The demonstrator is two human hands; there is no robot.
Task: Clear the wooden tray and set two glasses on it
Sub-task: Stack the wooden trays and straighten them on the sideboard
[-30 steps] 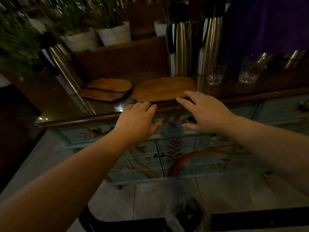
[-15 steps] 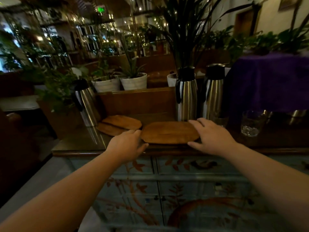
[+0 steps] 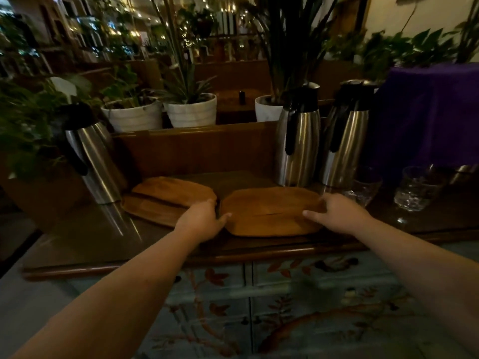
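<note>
1. Wooden tray [image 3: 269,212] lies flat near the front edge of the desk [image 3: 85,242], both hands on its ends.
2. Left hand [image 3: 201,221] at the tray's left end, thumb on the rim, fingers curled round the edge; grip closed on the tray.
3. Right hand [image 3: 337,213] at the right end, thumb lying on the tray's top, fingers wrapped over the far corner; grip closed on it too.
4. Two more wooden boards [image 3: 168,198] stacked just left of the tray.
5. Two glasses [image 3: 414,189] stand on the desk to the right, apart from the tray.
6. Two steel flasks [image 3: 298,141] upright behind the tray; a third flask [image 3: 90,156] at far left.
</note>
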